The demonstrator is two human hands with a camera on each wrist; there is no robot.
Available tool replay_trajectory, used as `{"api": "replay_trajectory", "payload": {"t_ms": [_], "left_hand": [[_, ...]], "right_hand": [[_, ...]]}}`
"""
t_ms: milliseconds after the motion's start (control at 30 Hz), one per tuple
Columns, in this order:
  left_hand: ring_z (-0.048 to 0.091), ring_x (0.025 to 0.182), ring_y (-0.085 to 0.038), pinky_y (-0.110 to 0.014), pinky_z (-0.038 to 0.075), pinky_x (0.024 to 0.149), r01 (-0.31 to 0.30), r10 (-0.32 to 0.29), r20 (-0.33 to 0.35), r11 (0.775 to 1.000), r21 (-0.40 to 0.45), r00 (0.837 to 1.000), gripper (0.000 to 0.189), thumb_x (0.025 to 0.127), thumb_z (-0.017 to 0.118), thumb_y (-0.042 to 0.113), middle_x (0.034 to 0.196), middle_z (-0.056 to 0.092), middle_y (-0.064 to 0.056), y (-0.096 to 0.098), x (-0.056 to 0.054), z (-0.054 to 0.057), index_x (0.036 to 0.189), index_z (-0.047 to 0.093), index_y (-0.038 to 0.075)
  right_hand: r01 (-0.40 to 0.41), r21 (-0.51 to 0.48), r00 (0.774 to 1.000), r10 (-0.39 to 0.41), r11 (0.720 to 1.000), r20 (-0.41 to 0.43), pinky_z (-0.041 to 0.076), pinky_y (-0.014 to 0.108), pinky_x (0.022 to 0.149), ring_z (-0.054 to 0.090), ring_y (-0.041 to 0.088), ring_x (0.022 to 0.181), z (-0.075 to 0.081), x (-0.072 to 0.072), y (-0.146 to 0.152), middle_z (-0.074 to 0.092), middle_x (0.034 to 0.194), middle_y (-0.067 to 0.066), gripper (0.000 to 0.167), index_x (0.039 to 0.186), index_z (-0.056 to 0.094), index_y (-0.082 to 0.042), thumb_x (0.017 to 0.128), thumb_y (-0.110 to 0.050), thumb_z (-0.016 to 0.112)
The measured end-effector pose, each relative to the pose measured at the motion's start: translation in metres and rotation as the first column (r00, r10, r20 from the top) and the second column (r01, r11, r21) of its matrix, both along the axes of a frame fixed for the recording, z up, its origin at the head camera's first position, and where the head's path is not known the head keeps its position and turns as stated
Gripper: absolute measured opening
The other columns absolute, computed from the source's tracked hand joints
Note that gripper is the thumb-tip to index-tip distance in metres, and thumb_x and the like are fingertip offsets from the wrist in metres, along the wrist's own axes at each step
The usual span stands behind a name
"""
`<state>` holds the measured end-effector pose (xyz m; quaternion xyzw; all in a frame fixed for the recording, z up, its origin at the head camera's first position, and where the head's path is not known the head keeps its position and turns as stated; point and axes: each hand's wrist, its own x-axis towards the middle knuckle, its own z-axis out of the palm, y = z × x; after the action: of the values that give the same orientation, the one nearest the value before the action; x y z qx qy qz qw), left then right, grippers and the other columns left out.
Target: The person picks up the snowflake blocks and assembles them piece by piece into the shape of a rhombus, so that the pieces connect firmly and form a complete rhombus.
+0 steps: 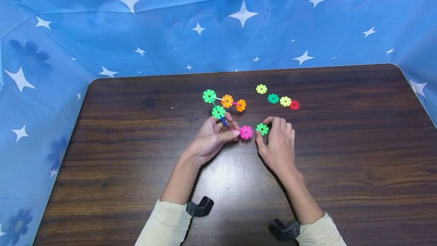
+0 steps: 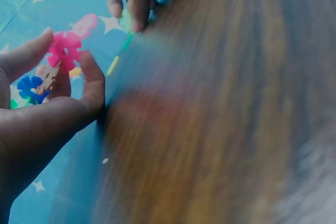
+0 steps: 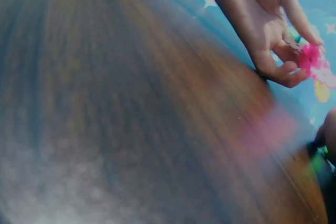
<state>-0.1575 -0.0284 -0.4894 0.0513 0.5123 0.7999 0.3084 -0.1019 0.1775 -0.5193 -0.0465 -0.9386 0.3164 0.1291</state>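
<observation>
My left hand pinches a pink snowflake disc between thumb and finger. That disc is part of a linked chain: a lighter pink disc at the near end, then a brown disc, a blue disc, green discs and orange discs. Some discs stand edge-on; the fingers partly cover them. My right hand pinches a loose green disc just right of the chain's pink end, with a small gap between. In the right wrist view the right hand barely shows.
Beyond the right hand lie a yellow disc, a teal disc, another yellow disc and a red disc on the dark wooden table. A blue star-patterned cloth rises behind the table's far edge.
</observation>
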Motion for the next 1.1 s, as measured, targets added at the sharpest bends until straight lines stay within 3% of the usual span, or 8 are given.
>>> {"api": "replay_trajectory", "payload": {"t_ms": [133,300,467,767,1100], "left_hand": [[0.070,0.097,-0.012,-0.024,0.061,0.087,-0.037,0.038,0.028,0.999,-0.027,0.999,0.030,0.099,0.061,-0.015,0.098,0.073,-0.002,-0.0012,-0.0005,0.0020,0.114,0.049,0.010],[0.076,0.105,-0.018,-0.028,0.064,0.094,-0.039,0.043,0.076,0.998,-0.053,0.996,0.029,0.102,0.058,-0.014,0.103,0.074,-0.005,-0.0021,-0.0013,0.0010,0.119,0.046,0.007],[0.072,0.114,-0.018,-0.029,0.063,0.096,-0.027,0.031,0.070,0.998,-0.055,0.997,0.028,0.103,0.058,-0.013,0.109,0.073,-0.004,-0.0016,-0.0017,-0.0022,0.117,0.047,0.008],[0.073,0.114,-0.019,-0.027,0.062,0.098,-0.008,0.008,0.066,1.000,-0.008,0.998,0.027,0.104,0.055,-0.013,0.108,0.071,-0.005,-0.0002,-0.0021,-0.0024,0.115,0.046,0.010],[0.070,0.118,-0.018,-0.028,0.060,0.104,0.027,-0.029,0.055,0.999,0.035,0.998,0.028,0.105,0.051,-0.013,0.117,0.069,-0.008,0.0017,-0.0012,-0.0019,0.122,0.046,0.009]], "right_hand": [[-0.016,-0.165,0.998,0.006,0.986,-0.061,0.037,0.041,0.085,0.056,0.034,0.086,0.0012,0.0001,0.0014,0.070,0.096,0.017,0.033,0.123,0.055,-0.001,0.100,-0.010,0.075],[-0.039,-0.307,0.995,0.008,0.951,-0.100,0.042,0.024,0.077,0.064,0.022,0.086,0.0016,0.0010,0.0035,0.077,0.095,0.014,0.029,0.118,0.061,-0.002,0.097,-0.007,0.079],[-0.113,-0.327,0.989,0.073,0.938,-0.131,0.044,0.015,0.066,0.067,0.015,0.084,0.0024,0.0019,0.0035,0.080,0.097,0.011,0.023,0.114,0.067,-0.003,0.096,-0.005,0.080],[-0.158,-0.333,0.980,0.107,0.930,-0.168,0.045,0.011,0.065,0.061,0.006,0.074,0.0042,0.0017,0.0029,0.080,0.091,0.009,0.021,0.112,0.069,-0.003,0.094,-0.002,0.080],[-0.186,-0.361,0.973,0.120,0.914,-0.198,0.046,0.013,0.067,0.077,0.018,0.080,0.0023,0.0002,0.0039,0.081,0.088,0.009,0.018,0.109,0.068,-0.001,0.094,0.000,0.079]]}}
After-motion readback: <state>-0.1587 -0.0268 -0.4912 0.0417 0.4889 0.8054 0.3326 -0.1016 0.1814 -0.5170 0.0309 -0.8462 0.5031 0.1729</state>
